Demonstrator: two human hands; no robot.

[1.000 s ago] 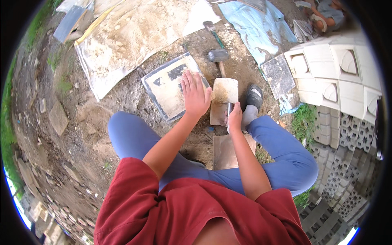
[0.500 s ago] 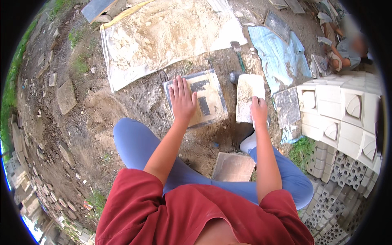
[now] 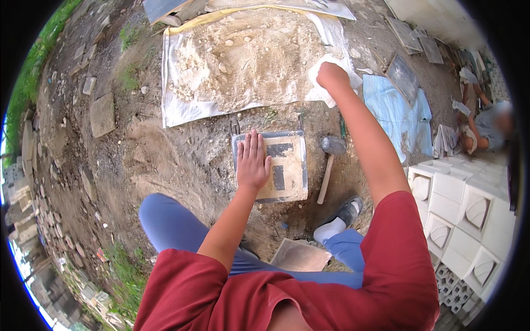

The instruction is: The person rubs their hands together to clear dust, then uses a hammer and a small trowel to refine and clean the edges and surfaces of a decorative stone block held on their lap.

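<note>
My left hand (image 3: 253, 165) lies flat, fingers stretched, on a square block mould (image 3: 302, 182) with a dark metal frame. Sandy mix fills the mould around dark rectangular shapes. Out at the right edge of the sand-covered white sheet (image 3: 187, 113), my right hand (image 3: 332, 77) is closed on a crumpled white cloth or sack piece (image 3: 316, 71). A mallet (image 3: 333, 145) with a dark head and wooden handle lies just right of the mould. Beyond it a green tool handle (image 3: 343, 129) is mostly hidden by my right forearm.
A blue sheet (image 3: 392, 110) with a dark board (image 3: 402, 78) lies to the right. Pale patterned blocks (image 3: 450, 193) are stacked at the right, with another person (image 3: 488, 124) behind them. Near my legs is a flat board (image 3: 301, 255). Stones litter the ground at left.
My right hand has carried the white piece from beside the mould forward to the sheet's right edge; powder no longer shows on it. The mallet is now uncovered. My left hand stays on the mould.
</note>
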